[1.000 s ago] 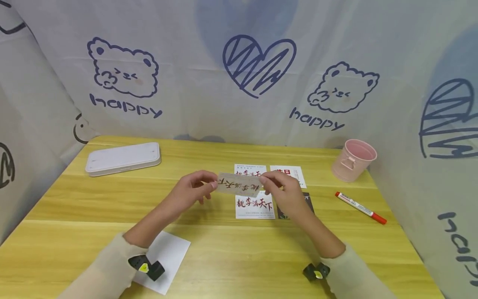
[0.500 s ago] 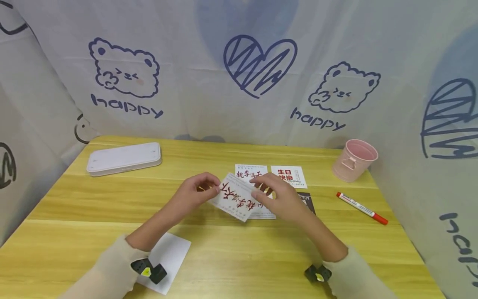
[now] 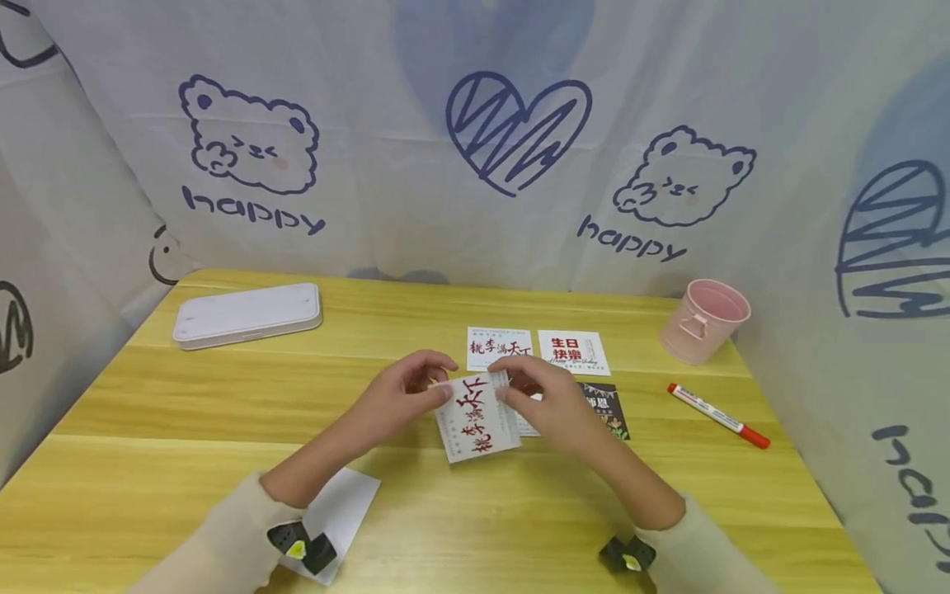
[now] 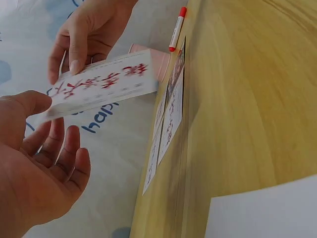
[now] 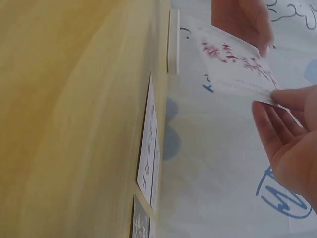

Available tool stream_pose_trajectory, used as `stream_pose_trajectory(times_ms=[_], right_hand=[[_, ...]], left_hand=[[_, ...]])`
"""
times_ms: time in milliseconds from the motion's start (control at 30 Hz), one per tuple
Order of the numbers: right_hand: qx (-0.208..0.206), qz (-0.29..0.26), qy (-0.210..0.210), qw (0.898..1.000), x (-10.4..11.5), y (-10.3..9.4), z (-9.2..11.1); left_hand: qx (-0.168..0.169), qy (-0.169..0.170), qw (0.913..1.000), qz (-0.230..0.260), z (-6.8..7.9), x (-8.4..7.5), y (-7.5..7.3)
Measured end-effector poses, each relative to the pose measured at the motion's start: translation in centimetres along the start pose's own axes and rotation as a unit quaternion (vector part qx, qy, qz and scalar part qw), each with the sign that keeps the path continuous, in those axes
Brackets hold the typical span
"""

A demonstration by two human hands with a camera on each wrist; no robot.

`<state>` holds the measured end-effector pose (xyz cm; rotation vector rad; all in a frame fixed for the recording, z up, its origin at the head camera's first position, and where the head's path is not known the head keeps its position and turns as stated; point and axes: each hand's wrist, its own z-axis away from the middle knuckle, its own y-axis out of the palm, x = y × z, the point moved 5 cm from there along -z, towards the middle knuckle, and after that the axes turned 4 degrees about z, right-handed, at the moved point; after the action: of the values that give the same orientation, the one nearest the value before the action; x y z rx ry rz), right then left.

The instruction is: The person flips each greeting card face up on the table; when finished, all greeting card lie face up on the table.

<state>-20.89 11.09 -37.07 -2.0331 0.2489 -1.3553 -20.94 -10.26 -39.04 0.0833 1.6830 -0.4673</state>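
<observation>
A white card with red Chinese characters (image 3: 478,421) is held up over the table, its writing turned sideways in the head view. My right hand (image 3: 552,408) pinches its upper right edge between thumb and fingers. At the upper left corner, my left hand (image 3: 404,396) holds it, thumb on the printed face; the left wrist view shows the other left fingers (image 4: 64,153) spread below. Behind the held card lie a similar red-lettered card (image 3: 499,346), a birthday card (image 3: 573,353) and a dark card (image 3: 612,412). A further white card (image 3: 529,427) is mostly hidden.
A white flat case (image 3: 248,313) lies at the back left. At the right are a pink bucket (image 3: 701,330) and a red-capped marker (image 3: 718,415). White paper (image 3: 345,511) lies partly under my left forearm. A printed curtain (image 3: 386,181) hangs behind the table.
The card has turned from lying crosswise and tilted to standing lengthwise with its printed face toward me, and has come lower and nearer. My right hand has regripped it at another edge.
</observation>
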Motion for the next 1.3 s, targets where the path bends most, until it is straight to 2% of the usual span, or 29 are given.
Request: stream_pose_trajectory(times_ms=[100,167,233,333,400,567,667,733,833,933,1133,1300], right_hand=[[-0.034,-0.079,0.046,0.995,-1.0,-0.8,-0.1],[-0.055,-0.14,0.061,0.987,-1.4,-1.1,-0.3],[-0.074,-0.203,0.066,0.974,-1.6,-1.3,-0.5],[-0.083,-0.267,0.065,0.958,-1.8,-1.2,-0.8],[-0.078,-0.284,0.061,0.954,-1.8,-1.1,-0.9],[-0.056,-0.237,0.038,0.969,-2.0,-1.0,-0.9],[-0.034,-0.159,0.027,0.986,-2.1,-0.6,-0.7],[-0.014,-0.102,0.021,0.994,-2.1,-0.1,-0.6],[-0.002,-0.034,0.015,0.999,-2.1,0.3,-0.2],[-0.017,-0.036,0.023,0.999,-2.2,0.4,0.0],[-0.064,-0.116,0.088,0.987,-2.8,0.1,0.2],[-0.051,-0.141,0.088,0.985,-2.7,0.2,-0.2]], left_hand=[[-0.017,-0.018,0.9991,0.033,-0.3,0.4,-0.4],[-0.027,-0.024,0.9979,0.053,-0.4,0.6,-0.7],[-0.035,-0.027,0.9967,0.068,-0.4,0.7,-1.0],[-0.041,-0.03,0.9952,0.083,-0.5,0.7,-1.3],[-0.044,-0.03,0.9946,0.089,-0.5,0.8,-1.6],[-0.043,-0.038,0.9964,0.063,-0.5,1.0,-1.9],[-0.027,-0.049,0.9978,0.037,-0.4,1.3,-1.6],[-0.018,-0.053,0.998,0.03,-0.3,1.4,-1.3],[-0.014,-0.052,0.998,0.033,-0.1,1.5,-1.0],[-0.023,-0.046,0.9976,0.047,-0.1,1.5,-0.9],[-0.046,-0.042,0.9947,0.082,-0.6,1.6,-1.4],[-0.054,-0.031,0.9959,0.066,-0.7,1.3,-2.1]])
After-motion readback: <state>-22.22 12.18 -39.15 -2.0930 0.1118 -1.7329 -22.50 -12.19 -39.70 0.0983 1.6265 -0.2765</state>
